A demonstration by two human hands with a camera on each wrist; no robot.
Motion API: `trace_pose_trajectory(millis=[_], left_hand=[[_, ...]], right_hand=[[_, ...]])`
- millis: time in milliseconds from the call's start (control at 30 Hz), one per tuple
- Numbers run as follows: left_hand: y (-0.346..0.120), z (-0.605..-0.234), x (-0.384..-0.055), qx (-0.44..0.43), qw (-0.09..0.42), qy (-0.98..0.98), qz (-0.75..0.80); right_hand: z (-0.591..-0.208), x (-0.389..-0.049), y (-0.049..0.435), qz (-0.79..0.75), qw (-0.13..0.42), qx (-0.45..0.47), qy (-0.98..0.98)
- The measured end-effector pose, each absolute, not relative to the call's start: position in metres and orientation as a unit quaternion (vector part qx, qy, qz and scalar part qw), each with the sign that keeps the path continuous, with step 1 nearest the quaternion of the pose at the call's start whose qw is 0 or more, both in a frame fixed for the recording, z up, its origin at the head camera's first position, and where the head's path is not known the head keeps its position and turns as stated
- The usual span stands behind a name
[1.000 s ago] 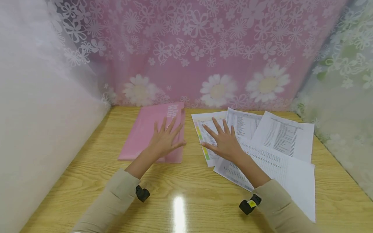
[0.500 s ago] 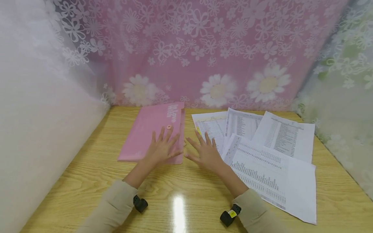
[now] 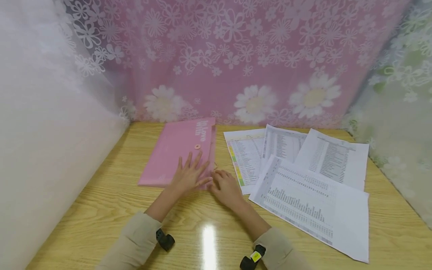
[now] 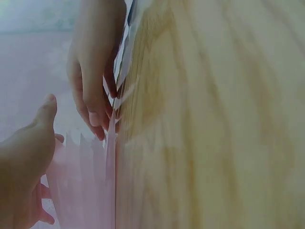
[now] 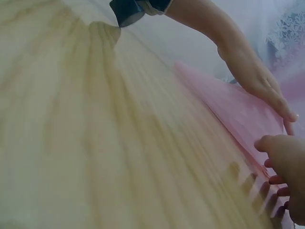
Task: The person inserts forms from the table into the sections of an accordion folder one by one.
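Observation:
A pink plastic document folder (image 3: 168, 153) lies flat on the left part of the table, with white lettering and a small round button (image 3: 197, 147) near its right edge. My left hand (image 3: 186, 177) is spread over the folder's lower right part, fingers straight. At the lower right corner is my right hand (image 3: 227, 188), its fingers loosely bent, fingertips right at the folder's edge. The right wrist view shows the right thumb (image 5: 269, 142) apart from the other fingers, beside the pink sheet. A thin loop of string (image 3: 216, 165) sticks out from that edge.
Several printed sheets (image 3: 310, 202) lie overlapping on the right of the wooden table (image 3: 189, 232); one has coloured bands along its left side. A pink flowered curtain (image 3: 216, 86) hangs at the back, and a white wall (image 3: 60, 123) stands on the left.
My right hand has moved left and toward me from over the papers to the folder's corner, its fingers bending. The left hand has slid slightly toward me on the folder, baring the button.

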State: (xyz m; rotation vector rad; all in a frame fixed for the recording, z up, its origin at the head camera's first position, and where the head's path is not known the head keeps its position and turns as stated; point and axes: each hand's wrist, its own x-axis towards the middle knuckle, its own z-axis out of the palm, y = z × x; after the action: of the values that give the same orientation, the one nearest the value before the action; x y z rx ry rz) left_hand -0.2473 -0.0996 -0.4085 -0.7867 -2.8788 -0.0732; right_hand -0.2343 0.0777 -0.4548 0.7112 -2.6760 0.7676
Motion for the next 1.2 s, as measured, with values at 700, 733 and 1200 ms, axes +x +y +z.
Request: trace_pose_trajectory(millis=[700, 733, 1200], left_hand=[[-0.087, -0.405, -0.275, -0.255, 0.034, -0.943, -0.213], [-0.086, -0.406, -0.276, -0.253, 0.036, -0.943, -0.213], [-0.076, -0.412, -0.279, -0.247, 0.028, -0.943, -0.22]], right_hand=[[-0.457, -0.238, 0.065, 0.531, 0.128, 0.113, -0.83], [-0.457, -0.238, 0.064, 0.504, 0.134, 0.117, -0.845], [-0.454, -0.236, 0.066, 0.529, 0.102, 0.117, -0.834]])
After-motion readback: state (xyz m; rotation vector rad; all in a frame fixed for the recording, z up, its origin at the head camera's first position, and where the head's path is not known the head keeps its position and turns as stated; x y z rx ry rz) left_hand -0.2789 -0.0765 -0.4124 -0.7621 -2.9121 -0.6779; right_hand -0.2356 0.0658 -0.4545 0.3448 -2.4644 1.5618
